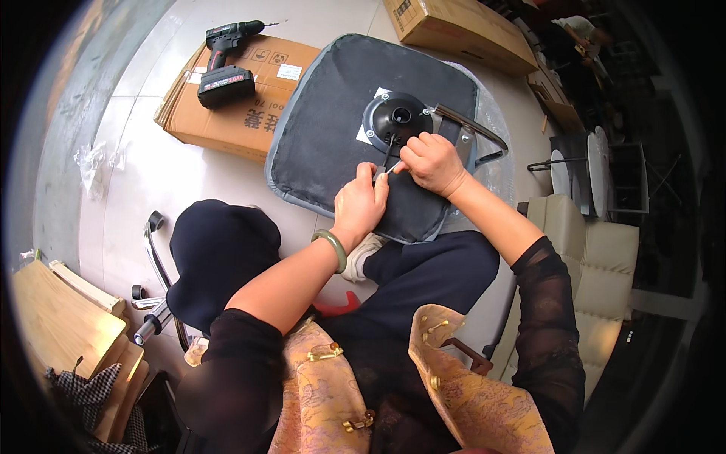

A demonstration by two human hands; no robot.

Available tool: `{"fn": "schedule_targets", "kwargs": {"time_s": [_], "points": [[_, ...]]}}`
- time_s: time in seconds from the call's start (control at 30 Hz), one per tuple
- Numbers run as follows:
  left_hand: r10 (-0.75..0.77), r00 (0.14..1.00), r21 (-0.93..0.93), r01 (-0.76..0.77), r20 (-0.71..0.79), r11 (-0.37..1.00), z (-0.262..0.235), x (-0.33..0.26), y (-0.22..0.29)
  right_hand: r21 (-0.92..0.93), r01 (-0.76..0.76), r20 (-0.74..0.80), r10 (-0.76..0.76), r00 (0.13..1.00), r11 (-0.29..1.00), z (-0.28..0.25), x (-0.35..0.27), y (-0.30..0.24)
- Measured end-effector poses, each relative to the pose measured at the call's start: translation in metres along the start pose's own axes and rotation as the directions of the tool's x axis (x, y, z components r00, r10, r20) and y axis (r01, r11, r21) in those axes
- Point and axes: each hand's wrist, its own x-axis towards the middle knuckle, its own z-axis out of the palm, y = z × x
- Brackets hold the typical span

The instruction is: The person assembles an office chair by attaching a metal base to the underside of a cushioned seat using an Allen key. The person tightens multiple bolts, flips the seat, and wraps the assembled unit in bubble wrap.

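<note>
An upturned grey seat (310, 113) with a black underside lies in front of me, a black round mounting plate (382, 125) fixed at its middle by bolts. From the plate a thin dark rod (390, 151) runs toward me. My left hand (361, 200), with a green bangle at the wrist, is closed around the near end of the rod. My right hand (432, 165) is closed just to the right, its fingertips pinching a thin pale piece close to the left thumb; its kind is unclear. Beside the right hand, a bent metal bracket (476, 132) sticks out past the seat's edge.
A cordless drill (227, 60) rests on a cardboard box (181, 106) at the far left. Another large box (465, 30) stands at the back. A chrome wheeled base (155, 253) is at the left, wooden boards (68, 318) are lower left, and a cream padded seat (605, 265) is at the right.
</note>
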Motion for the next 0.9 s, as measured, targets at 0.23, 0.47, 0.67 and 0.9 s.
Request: {"fn": "schedule_targets", "kwargs": {"time_s": [0.23, 0.47, 0.67, 0.9], "points": [[0.045, 0.999, 0.018, -0.045, 0.003, 0.999, 0.001, -0.002, -0.002, 0.028, -0.281, -0.068, 0.282, 0.957, 0.959, 0.014, 0.009, -0.016], [0.018, 1.000, -0.005, -0.018, 0.002, 1.000, 0.007, -0.001, -0.005, -0.138, -0.632, -0.125, 0.619, 0.775, 0.763, 0.036, 0.025, -0.027], [-0.005, 1.000, -0.031, 0.005, -0.008, 1.000, 0.005, 0.000, -0.004, -0.197, -0.796, -0.088, 0.798, 0.596, 0.573, 0.037, 0.036, -0.035], [-0.049, 0.995, -0.028, 0.052, 0.083, 0.998, -0.004, 0.001, 0.002, -0.185, -0.747, 0.060, 0.766, 0.640, 0.638, 0.024, 0.036, -0.036]]}}
